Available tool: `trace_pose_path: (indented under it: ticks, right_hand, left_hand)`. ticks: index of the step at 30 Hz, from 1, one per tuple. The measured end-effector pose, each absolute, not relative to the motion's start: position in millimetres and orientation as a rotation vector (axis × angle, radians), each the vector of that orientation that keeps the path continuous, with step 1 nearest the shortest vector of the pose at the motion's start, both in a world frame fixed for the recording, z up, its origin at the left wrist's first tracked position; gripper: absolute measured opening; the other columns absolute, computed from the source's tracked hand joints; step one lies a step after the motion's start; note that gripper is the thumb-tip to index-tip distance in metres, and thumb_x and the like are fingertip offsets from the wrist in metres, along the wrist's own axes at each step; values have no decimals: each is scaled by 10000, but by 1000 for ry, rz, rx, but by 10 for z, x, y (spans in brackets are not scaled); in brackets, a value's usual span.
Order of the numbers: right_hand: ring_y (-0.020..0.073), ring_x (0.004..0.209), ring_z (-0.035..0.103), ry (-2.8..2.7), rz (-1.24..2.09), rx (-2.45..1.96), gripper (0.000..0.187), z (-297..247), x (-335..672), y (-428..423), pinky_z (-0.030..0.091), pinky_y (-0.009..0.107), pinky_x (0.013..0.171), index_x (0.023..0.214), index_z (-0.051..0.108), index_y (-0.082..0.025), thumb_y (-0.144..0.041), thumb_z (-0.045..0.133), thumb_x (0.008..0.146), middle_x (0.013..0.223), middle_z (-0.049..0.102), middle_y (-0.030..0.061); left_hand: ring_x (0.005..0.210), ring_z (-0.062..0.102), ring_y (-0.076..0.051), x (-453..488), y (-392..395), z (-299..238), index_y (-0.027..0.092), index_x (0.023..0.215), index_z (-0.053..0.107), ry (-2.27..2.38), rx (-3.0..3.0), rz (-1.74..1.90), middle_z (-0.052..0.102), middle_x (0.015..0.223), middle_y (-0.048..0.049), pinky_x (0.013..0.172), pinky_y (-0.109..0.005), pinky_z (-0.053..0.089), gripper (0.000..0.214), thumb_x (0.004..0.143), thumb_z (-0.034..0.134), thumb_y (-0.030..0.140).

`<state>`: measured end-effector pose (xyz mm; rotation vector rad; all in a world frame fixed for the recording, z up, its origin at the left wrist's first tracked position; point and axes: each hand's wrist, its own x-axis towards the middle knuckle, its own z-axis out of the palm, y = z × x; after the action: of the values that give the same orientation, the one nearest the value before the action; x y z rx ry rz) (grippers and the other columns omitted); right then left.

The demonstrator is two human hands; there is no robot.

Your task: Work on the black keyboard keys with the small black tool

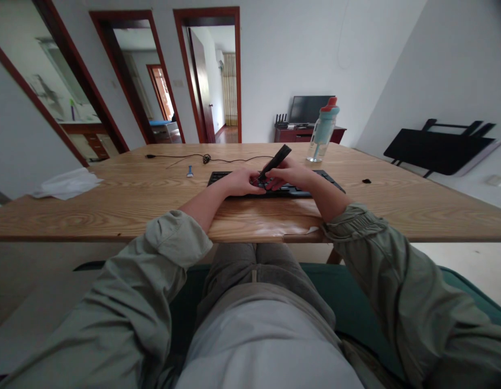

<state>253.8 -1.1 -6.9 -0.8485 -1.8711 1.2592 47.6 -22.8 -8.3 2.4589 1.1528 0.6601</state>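
Note:
A black keyboard (222, 177) lies flat in the middle of the wooden table (124, 205). My left hand (241, 182) rests on the keys with its fingers pressed down near the keyboard's centre. My right hand (289, 174) grips a slim black tool (276, 160) that slants up and to the right, its lower tip touching the keys between my two hands. Both forearms stretch across the table's front edge, sleeves pushed back.
A pale blue water bottle (323, 129) with a red cap stands behind the keyboard on the right. A black cable (205, 158) and a small blue item (189, 172) lie at the back left. White cloth (66, 183) sits at the far left, a small black object (366, 181) at the right.

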Motion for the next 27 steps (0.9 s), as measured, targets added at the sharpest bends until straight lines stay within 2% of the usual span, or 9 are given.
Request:
trace_pose_path:
  ticks: [5,10,15,21,27]
  right_hand:
    - [161,648,692,-1923,1209,-858,119,-62,2551,9,586,247,545,891,675,-137,-184,747,810,852,748,86]
    - [145,600,651,-1996,1095,-873,85,-50,2563,29,529,230,497,878,688,-147,-190,729,817,821,748,69]
    - [130,562,614,-2028,1000,-863,45,-56,2551,45,484,223,469,852,682,-132,-175,681,838,758,720,60]
    - [125,554,571,-2072,885,-837,101,-61,2571,101,442,232,488,812,695,-120,-221,702,807,659,669,39]
    - [117,578,539,-2054,825,-823,204,-58,2571,113,426,240,518,831,715,-113,-306,731,765,708,680,48]
  left_hand:
    - [740,619,-163,542,-153,-130,132,982,777,1206,2538,631,730,790,-24,717,-267,478,367,798,670,431]
    - [809,652,-180,586,-133,-147,151,1028,772,1231,2581,701,756,858,-36,785,-269,511,335,780,687,359]
    - [804,670,-199,627,-143,-142,169,1101,762,1345,2644,656,766,937,-64,785,-303,518,356,794,650,309]
    - [851,665,-215,679,-119,-117,151,1083,762,1386,2672,666,764,962,-86,828,-296,514,358,771,650,284]
    - [816,633,-198,630,12,-105,148,1023,755,1313,2633,636,741,889,-48,800,-290,498,337,764,609,308]
